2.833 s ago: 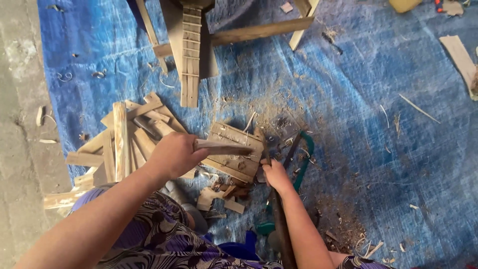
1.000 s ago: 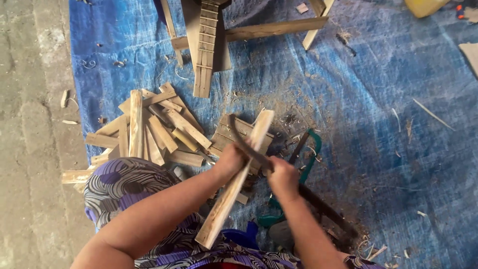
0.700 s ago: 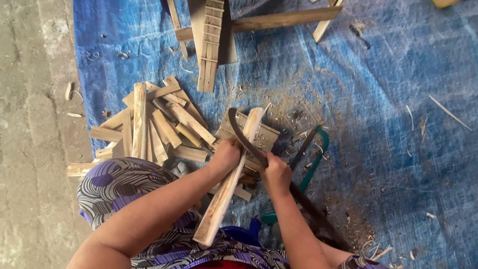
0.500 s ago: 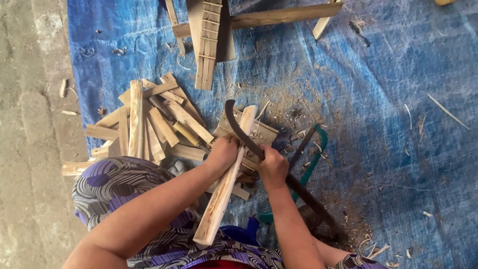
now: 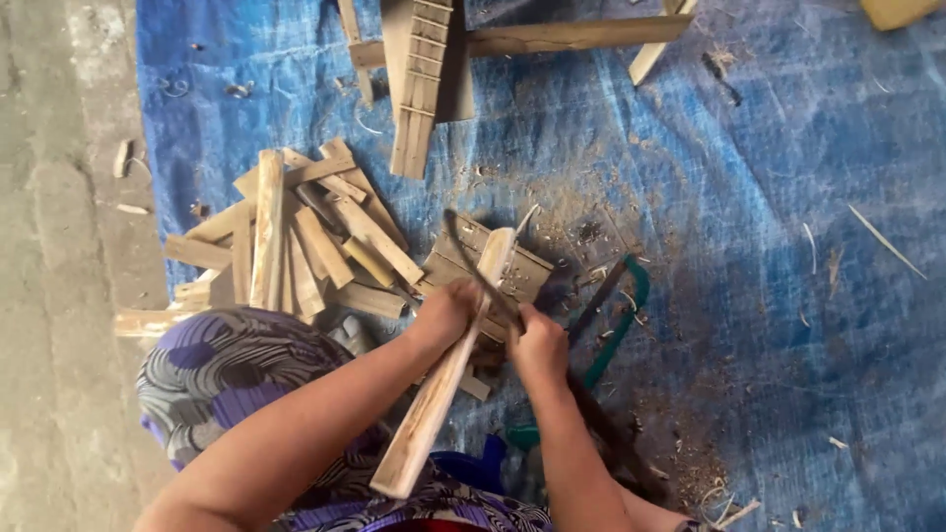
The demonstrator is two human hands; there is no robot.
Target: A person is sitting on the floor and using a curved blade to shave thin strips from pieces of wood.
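Single head view being aimed steeply down, close over hands, blue tarp (image 5: 749, 197) being framed beyond.
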